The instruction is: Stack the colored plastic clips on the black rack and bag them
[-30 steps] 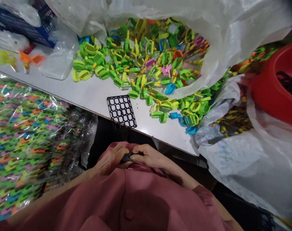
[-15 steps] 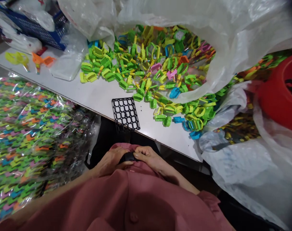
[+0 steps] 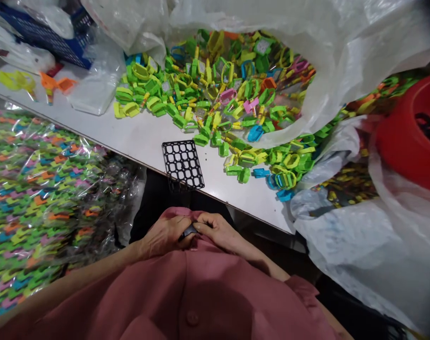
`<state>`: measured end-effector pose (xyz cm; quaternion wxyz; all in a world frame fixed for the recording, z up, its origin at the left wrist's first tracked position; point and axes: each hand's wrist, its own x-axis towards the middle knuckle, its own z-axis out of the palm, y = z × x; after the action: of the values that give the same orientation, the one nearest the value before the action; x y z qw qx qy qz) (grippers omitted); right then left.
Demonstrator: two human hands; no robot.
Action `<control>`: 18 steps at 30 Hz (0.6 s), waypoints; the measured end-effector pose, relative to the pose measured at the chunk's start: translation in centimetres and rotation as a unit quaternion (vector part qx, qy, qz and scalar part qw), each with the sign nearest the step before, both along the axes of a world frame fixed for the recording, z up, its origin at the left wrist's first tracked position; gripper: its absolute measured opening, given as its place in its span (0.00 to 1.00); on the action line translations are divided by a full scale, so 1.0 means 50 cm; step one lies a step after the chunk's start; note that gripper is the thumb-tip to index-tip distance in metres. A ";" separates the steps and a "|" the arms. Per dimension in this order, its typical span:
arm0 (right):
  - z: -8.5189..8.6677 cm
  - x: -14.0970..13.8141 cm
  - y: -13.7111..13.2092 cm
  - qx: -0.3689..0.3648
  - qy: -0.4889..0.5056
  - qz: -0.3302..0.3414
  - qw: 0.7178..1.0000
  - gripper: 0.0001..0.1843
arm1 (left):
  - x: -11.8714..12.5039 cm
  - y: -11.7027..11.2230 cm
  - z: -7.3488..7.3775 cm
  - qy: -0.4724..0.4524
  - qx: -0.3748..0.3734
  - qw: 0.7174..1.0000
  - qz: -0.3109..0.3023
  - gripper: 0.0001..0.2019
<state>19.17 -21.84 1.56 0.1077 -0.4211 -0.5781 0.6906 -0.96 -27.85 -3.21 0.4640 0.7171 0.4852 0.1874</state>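
My left hand (image 3: pixel 163 236) and my right hand (image 3: pixel 218 230) meet close to my body, below the table edge, over my dusty-red shirt. Both are closed on a small dark object (image 3: pixel 188 231) pinched between their fingertips; I cannot make out what it is. Just beyond them a black plastic grid (image 3: pixel 182 164) lies flat at the front edge of the white table (image 3: pixel 137 137). A big heap of small green, yellow, blue and pink plastic pieces (image 3: pixel 215 89) spills from an open clear bag across the table.
Clear bags of packed coloured pieces (image 3: pixel 37 189) fill the left side. White plastic bags (image 3: pixel 370 245) and a red tub (image 3: pixel 409 132) stand at the right. A blue basket (image 3: pixel 41 35), orange and yellow pieces (image 3: pixel 50 85) and a clear bag lie at the far left.
My hands stay together on the small dark object, the fingers shifting slightly. The view has wobbled a little; nothing on the table has moved.
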 end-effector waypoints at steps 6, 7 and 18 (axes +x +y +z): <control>-0.006 0.003 -0.006 -0.036 0.006 -0.039 0.999 0.18 | -0.001 0.013 0.014 0.011 -0.027 0.999 0.043 0.17; -0.006 0.003 -0.007 -0.034 0.002 -0.050 0.998 0.19 | 0.000 0.015 0.018 0.005 -0.036 0.998 0.060 0.18; 0.000 0.038 0.010 0.130 -0.106 -0.228 0.959 0.16 | 0.008 0.027 0.071 -0.085 -0.124 0.964 0.220 0.19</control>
<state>21.07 -21.35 1.58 0.2547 -0.5947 -0.5597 0.5179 -0.58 -26.51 0.32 0.5358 0.5108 0.6094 0.2839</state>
